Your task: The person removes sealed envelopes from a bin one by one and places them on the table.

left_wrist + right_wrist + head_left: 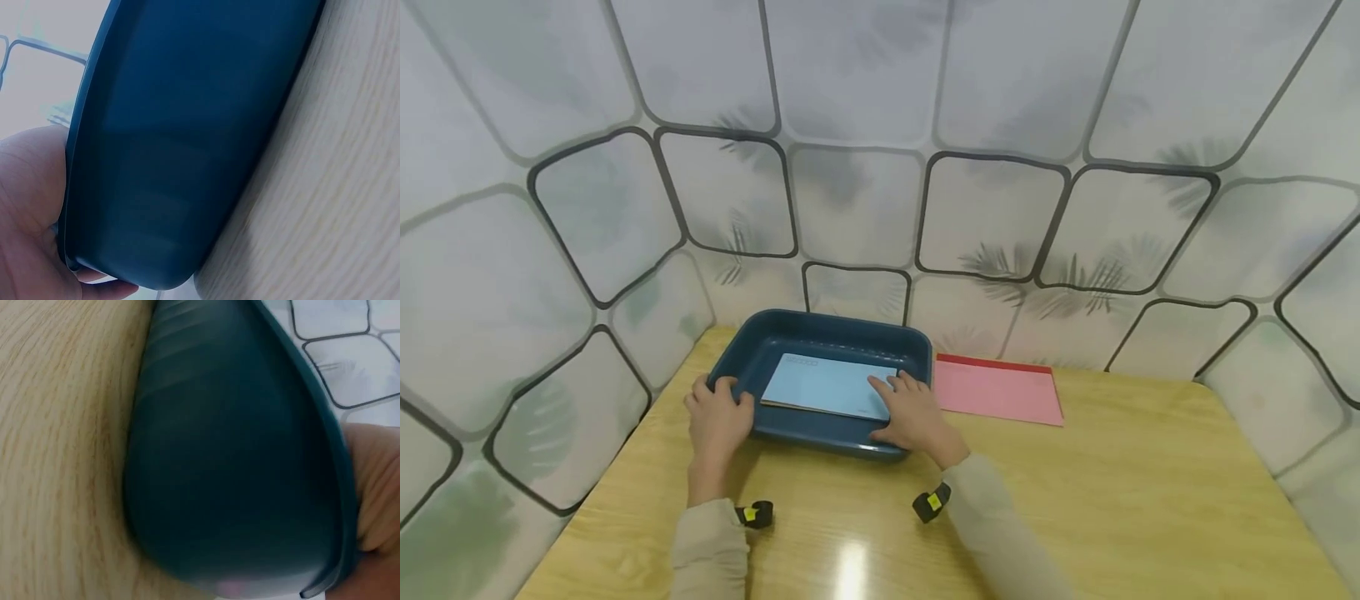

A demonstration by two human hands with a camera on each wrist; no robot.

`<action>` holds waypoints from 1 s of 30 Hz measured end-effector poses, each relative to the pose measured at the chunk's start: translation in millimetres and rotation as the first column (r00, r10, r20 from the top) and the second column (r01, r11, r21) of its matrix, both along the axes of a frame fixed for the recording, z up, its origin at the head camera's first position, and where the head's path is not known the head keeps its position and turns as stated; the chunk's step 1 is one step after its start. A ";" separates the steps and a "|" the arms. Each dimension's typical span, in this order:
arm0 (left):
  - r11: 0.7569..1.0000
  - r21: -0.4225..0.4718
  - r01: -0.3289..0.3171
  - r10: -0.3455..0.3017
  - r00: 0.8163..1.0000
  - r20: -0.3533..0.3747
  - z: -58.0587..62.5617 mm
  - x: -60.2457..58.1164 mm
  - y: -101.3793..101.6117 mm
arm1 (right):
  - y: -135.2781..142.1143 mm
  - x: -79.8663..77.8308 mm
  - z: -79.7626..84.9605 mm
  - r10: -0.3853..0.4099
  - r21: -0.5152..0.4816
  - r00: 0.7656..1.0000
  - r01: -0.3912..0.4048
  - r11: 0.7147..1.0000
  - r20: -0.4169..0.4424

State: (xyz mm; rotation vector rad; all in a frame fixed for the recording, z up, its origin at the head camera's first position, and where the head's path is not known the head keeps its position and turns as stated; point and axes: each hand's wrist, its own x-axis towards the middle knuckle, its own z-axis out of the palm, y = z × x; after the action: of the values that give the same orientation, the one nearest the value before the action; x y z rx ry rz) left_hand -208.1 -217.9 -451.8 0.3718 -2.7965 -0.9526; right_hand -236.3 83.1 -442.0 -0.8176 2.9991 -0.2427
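Observation:
A dark blue tray [831,433] stands on the table with a flat, light blue paper rectangle [827,386] lying inside it. My left hand [718,421] grips the tray's left front corner, thumb on the inner side. In the left wrist view, fingertips [109,289] of that hand curl past the rim. Over the right front corner, my right hand [917,417] has its fingers spread, reaching above the tray and overlapping the right end of the light blue rectangle. The right wrist view shows part of this hand [378,487] beyond the tray's rim, its fingertips hidden.
A flat pink rectangle [1000,390] with a red strip along its far edge lies on the wooden table [1112,500], just right of the tray. Patterned fabric walls [857,208] rise behind and at both sides. Each wrist carries a small black camera mount [755,514].

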 end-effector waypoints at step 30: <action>1.000 -0.014 -0.006 0.006 1.000 -0.003 0.2 1.8 2.1 | -10.4 1.3 0.0 -0.081 0.170 0.997 0.077 0.982 0.015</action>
State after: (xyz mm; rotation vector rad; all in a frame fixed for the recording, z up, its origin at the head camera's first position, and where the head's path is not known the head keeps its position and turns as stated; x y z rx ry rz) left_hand -206.4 -215.7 -451.5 0.3761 -2.7960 -0.9316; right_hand -235.0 72.6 -442.0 -0.6764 2.9831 0.0026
